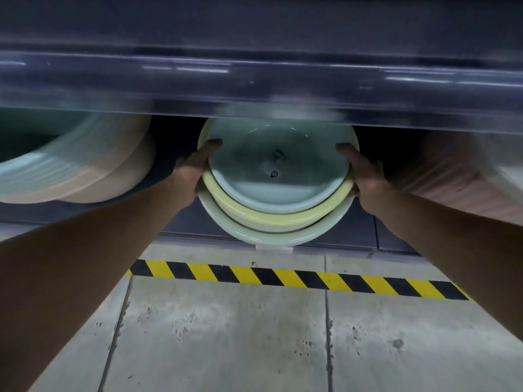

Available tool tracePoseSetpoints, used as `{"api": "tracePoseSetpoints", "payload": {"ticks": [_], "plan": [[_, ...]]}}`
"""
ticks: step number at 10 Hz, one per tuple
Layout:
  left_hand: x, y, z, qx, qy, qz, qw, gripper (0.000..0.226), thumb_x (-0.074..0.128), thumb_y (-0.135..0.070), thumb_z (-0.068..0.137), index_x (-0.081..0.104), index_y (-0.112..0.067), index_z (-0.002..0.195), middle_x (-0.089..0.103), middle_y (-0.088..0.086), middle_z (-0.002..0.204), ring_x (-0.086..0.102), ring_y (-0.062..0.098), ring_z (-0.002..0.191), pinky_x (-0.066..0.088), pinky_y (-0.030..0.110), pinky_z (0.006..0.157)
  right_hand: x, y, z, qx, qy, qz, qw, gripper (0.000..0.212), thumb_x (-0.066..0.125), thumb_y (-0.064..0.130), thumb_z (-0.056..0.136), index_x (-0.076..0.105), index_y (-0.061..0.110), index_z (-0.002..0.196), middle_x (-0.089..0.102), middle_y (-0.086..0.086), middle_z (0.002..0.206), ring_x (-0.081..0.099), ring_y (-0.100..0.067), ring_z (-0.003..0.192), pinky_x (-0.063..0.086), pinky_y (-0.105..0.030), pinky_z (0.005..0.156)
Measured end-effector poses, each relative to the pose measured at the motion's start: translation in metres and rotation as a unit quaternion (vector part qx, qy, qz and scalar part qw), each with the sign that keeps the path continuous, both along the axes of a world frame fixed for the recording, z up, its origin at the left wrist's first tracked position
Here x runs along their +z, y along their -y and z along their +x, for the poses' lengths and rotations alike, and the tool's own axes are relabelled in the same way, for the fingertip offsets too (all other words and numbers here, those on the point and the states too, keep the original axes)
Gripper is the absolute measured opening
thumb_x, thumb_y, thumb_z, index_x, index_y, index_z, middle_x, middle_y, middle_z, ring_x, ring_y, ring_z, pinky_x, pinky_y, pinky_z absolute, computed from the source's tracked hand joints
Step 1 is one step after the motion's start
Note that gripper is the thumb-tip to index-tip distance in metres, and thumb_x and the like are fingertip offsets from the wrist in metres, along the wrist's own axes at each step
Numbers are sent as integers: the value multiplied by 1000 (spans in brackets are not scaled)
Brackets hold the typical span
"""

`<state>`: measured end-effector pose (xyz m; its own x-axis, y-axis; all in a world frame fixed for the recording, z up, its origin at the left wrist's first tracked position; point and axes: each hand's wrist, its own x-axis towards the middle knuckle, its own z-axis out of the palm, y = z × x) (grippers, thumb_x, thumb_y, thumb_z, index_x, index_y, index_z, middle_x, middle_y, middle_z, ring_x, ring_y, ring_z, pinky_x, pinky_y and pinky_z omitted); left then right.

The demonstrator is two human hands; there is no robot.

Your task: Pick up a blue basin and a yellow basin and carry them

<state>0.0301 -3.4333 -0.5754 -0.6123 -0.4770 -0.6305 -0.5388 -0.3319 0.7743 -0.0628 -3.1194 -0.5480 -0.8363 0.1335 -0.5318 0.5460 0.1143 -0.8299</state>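
A stack of round basins sits on a low dark shelf in the middle of the view. The blue basin (278,171) is on top, nested in the yellow basin (271,215), which sits in a pale green basin (268,236). My left hand (198,168) grips the left rims of the blue and yellow basins, thumb over the edge. My right hand (360,171) grips their right rims the same way. The far part of the stack is hidden under the shelf above.
A dark shelf board (254,80) overhangs the basins. More stacked basins stand to the left (73,165) and right (464,171), blurred. Yellow-black hazard tape (283,278) runs across the concrete floor (226,335) in front of the shelf.
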Motion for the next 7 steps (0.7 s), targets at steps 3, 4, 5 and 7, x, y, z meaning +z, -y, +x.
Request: {"api": "tracePoseSetpoints", "payload": {"ticks": [3, 4, 5, 7], "plan": [[-9, -11, 11, 26, -61, -26, 997, 101, 87, -74, 45, 64, -27, 132, 75, -3, 119, 70, 24, 111, 51, 49, 102, -10, 1, 11, 23, -37, -29, 999, 48, 73, 46, 88, 59, 23, 127, 63, 10, 98, 63, -20, 104, 49, -34, 96], [12, -30, 33, -13, -56, -20, 998, 82, 84, -64, 61, 62, -27, 131, 76, -5, 114, 71, 19, 107, 54, 46, 97, -8, -7, 30, 80, -50, 4, 996, 31, 71, 45, 90, 64, 30, 116, 67, 8, 106, 63, -20, 112, 49, -41, 106], [28, -36, 55, -38, -3, -48, 998, 62, 76, -49, 83, 57, -19, 133, 67, -3, 117, 64, 16, 104, 54, 36, 84, 0, -18, 58, 131, -35, 31, 990, 30, 77, 48, 84, 62, 30, 104, 67, 14, 103, 62, -17, 112, 48, -42, 108], [107, -43, 105, -119, 41, -132, 983, 41, 71, -18, 92, 63, -8, 131, 68, 9, 118, 60, 20, 111, 47, 37, 100, 52, -34, 108, 207, -6, 135, 969, 93, 76, 73, 63, 56, 24, 139, 67, 3, 129, 63, -15, 118, 48, -40, 107]]}}
